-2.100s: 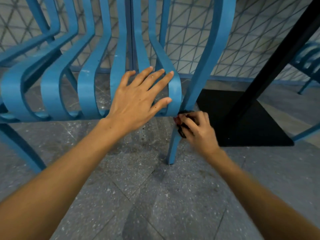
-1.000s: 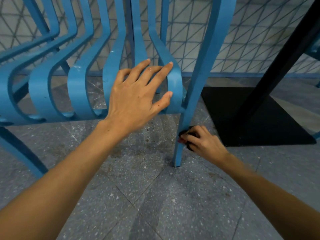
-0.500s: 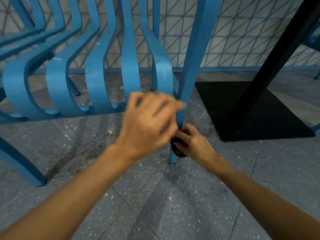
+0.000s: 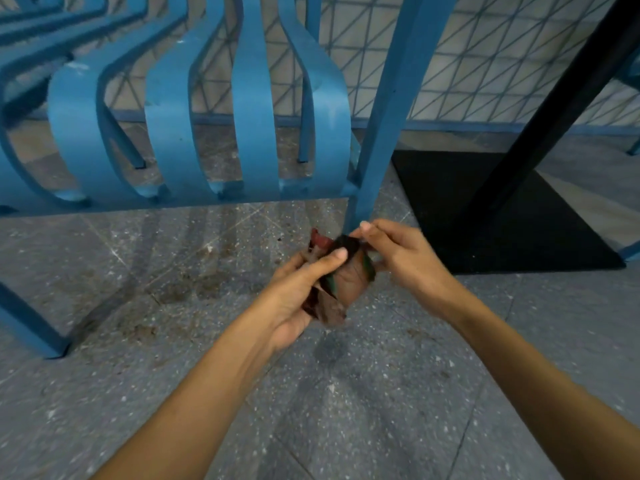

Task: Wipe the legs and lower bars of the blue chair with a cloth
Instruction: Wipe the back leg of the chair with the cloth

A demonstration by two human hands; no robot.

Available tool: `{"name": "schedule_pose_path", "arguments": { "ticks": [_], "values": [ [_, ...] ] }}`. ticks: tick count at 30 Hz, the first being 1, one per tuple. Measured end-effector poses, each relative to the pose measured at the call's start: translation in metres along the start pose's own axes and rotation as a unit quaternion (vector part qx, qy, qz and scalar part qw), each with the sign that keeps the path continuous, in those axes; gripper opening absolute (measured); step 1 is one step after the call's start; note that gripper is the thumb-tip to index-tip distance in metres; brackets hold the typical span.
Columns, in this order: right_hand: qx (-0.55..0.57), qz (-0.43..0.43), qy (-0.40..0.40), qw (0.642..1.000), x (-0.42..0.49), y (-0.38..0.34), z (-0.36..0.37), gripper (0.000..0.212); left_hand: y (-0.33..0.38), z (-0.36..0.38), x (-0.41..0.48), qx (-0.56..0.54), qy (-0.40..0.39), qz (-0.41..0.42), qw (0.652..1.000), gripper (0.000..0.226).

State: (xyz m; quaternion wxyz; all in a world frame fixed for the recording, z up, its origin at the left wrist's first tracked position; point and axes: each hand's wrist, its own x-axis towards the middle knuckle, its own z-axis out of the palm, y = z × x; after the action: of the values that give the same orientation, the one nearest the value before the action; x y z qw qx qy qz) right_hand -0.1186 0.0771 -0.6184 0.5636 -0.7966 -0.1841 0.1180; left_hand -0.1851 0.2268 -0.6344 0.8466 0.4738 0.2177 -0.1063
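The blue chair point(image 4: 252, 109) fills the upper left, its curved slats meeting a low bar point(image 4: 173, 202). Its near right leg point(image 4: 384, 133) runs down to the floor just behind my hands. A small dark cloth point(image 4: 341, 282) with red, green and brown patches is held between both hands, in front of the leg and off it. My left hand point(image 4: 298, 292) grips the cloth from below and the left, thumb across it. My right hand point(image 4: 405, 258) pinches the cloth's upper right edge. Another chair leg point(image 4: 31, 327) stands at the lower left.
A black table post point(image 4: 554, 109) slants down to a black square base plate point(image 4: 502, 216) on the right. Grey speckled floor tiles point(image 4: 346, 393) with brown dirt stains lie under the chair. A patterned wall with a blue skirting runs behind. More blue furniture shows at the far right edge.
My left hand left the chair slats and came down to the cloth. My right hand pulled the cloth off the near right leg; both hands now hold it in front of the leg.
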Motion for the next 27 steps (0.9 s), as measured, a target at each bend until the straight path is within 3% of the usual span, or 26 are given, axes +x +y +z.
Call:
{"name": "schedule_pose_path", "arguments": {
  "ticks": [2,5,8,10,12,14,16,19,21,24,27],
  "values": [
    [-0.065,-0.015,0.050,0.997,0.004,-0.002,-0.012,0.014,0.010,-0.012,0.012,-0.003,0.048,0.006,0.999,0.043],
    [-0.038,0.011,0.126,0.991,0.011,-0.003,-0.023,0.019,0.028,-0.015,0.029,0.027,0.156,0.100,0.982,0.030],
    [-0.002,-0.016,0.085,0.996,0.017,-0.008,-0.014,0.043,0.024,0.019,0.033,0.120,0.185,0.207,0.953,0.019],
    [0.022,-0.059,0.050,0.997,0.020,-0.010,-0.003,0.045,0.008,0.039,0.033,0.172,0.174,0.280,0.928,0.030],
    [0.005,-0.075,0.066,0.995,0.023,-0.004,0.005,0.041,-0.014,0.044,0.037,0.194,0.206,0.322,0.903,0.044],
    [-0.040,-0.078,0.087,0.992,0.026,0.003,0.006,0.031,-0.034,0.037,0.048,0.194,0.223,0.316,0.901,0.058],
    [-0.072,-0.077,0.083,0.991,0.028,0.006,0.003,0.023,-0.051,0.024,0.062,0.210,0.209,0.260,0.919,0.072],
    [-0.102,-0.068,0.052,0.991,0.030,0.002,-0.001,0.025,-0.061,0.015,0.073,0.280,0.200,0.144,0.928,0.063],
    [-0.101,-0.066,0.040,0.992,0.030,0.000,-0.002,0.026,-0.059,0.017,0.074,0.282,0.204,0.115,0.930,0.056],
    [-0.088,-0.064,0.030,0.994,0.030,-0.002,-0.004,0.028,-0.038,0.034,0.063,0.230,0.186,0.172,0.939,0.063],
    [-0.088,-0.062,0.027,0.994,0.031,-0.006,-0.007,0.030,-0.024,0.060,0.044,0.212,0.185,0.304,0.910,0.078]
  ]
}}
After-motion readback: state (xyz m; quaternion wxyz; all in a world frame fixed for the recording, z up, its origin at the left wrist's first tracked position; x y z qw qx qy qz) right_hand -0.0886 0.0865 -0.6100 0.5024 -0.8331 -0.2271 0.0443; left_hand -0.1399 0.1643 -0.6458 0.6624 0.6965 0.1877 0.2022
